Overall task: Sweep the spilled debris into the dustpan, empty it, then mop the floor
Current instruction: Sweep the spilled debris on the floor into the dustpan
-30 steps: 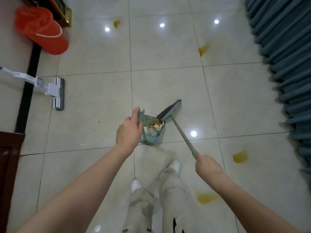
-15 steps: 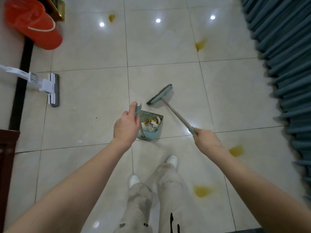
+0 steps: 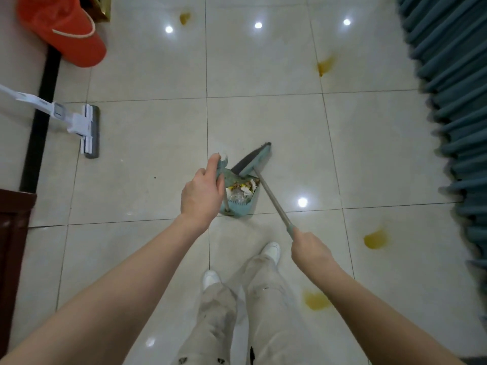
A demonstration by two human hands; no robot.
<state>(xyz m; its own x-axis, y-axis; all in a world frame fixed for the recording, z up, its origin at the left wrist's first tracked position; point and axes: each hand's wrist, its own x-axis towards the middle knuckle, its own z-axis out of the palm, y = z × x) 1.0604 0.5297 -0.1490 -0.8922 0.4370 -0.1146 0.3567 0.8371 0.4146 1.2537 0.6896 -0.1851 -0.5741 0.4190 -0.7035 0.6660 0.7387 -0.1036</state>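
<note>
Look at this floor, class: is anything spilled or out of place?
Yes. Yellow-brown stains blot the pale tiles in several places, still unmopped. The mop lies idle at the left. The swept debris already sits in the dustpan, not yet emptied.

Floor tiles (image 3: 147,159): glossy, smooth, pale, mirroring ceiling lights. Dustpan (image 3: 241,205): teal plastic, matt. Broom (image 3: 253,160): teal plastic head, dark bristles, dull metal-looking shaft. Mop (image 3: 88,130): white plastic frame, grey pad. Curtain (image 3: 453,101): teal pleated cloth. Bin liner (image 3: 63,30): thin orange plastic.
</note>
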